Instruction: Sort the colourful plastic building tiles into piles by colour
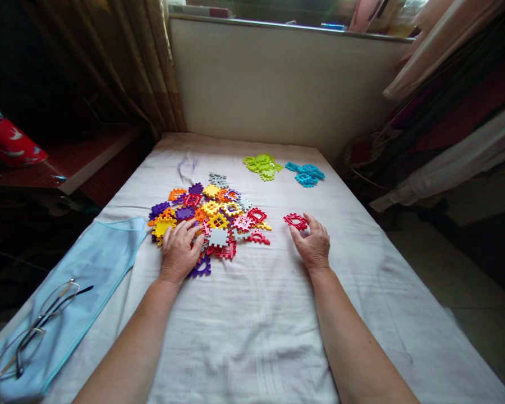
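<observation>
A mixed pile of interlocking plastic building tiles [219, 238] in purple, orange, yellow, red, grey and pink lies left of the middle of the cloth-covered surface. My left hand [180, 249] rests on its near left side, fingers somewhat apart and touching the tiles; nothing shows gripped in it. To the right of the pile, my right hand [314, 242] pinches a red building tile [295, 221] with a round opening between thumb and fingers. Farther back sit a lime-green group of tiles [263, 165] and, beside it on the right, a blue group [306, 174].
A light-blue cloth [105, 252] lies along the left edge with a pair of glasses [37, 328] on it. Past that edge, a red patterned container [12, 140] is on a dark red shelf [92, 154]. Hanging fabric [450, 157] borders the right side.
</observation>
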Demonstrator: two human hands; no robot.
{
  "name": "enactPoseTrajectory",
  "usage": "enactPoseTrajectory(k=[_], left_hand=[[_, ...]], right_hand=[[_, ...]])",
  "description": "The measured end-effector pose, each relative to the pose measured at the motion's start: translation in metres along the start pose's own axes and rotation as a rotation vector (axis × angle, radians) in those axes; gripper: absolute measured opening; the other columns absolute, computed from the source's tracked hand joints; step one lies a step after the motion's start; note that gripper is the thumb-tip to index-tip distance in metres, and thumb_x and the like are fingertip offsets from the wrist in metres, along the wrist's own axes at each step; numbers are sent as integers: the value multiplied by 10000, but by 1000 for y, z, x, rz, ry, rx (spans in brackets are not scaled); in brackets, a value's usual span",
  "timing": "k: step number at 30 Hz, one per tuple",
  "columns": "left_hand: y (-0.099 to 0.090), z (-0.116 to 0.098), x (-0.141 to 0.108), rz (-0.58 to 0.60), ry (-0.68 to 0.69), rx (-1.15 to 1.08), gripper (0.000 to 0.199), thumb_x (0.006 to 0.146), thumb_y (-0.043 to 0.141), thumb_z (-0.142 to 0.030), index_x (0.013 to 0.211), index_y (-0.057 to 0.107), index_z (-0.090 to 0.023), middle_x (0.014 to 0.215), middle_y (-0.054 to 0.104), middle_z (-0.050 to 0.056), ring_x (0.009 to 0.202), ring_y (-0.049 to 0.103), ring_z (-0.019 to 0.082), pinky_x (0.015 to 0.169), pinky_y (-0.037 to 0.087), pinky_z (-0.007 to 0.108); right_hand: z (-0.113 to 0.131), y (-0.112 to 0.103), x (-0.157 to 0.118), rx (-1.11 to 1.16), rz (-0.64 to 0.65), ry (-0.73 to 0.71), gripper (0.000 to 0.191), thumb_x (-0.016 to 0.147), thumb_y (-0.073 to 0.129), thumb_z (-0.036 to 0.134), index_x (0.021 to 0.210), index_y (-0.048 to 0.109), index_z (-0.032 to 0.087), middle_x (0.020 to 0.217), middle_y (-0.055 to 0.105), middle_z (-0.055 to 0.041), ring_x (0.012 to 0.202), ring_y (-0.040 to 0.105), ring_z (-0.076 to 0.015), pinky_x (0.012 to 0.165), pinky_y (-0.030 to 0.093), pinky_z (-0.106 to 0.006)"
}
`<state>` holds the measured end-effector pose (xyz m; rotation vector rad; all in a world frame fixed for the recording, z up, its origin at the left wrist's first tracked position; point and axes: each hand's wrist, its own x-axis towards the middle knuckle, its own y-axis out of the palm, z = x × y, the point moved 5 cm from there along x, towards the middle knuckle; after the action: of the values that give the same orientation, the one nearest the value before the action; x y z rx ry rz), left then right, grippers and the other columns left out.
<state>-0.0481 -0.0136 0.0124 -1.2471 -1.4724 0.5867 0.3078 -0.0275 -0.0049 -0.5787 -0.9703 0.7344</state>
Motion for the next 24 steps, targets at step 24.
enactPoseTrajectory(k=[24], left_hand=[[-1, 0, 0, 4, -7, -6, 296, 909, 489, -351, 1123, 669, -258, 1333, 625, 70, 1284, 515, 280, 1133, 285, 537]], right_hand=[[-26, 2, 0, -123, -30, 192, 434, 808, 586, 355, 1210, 638, 203, 1227, 615, -166, 1111, 528, -327, 931, 424, -493]])
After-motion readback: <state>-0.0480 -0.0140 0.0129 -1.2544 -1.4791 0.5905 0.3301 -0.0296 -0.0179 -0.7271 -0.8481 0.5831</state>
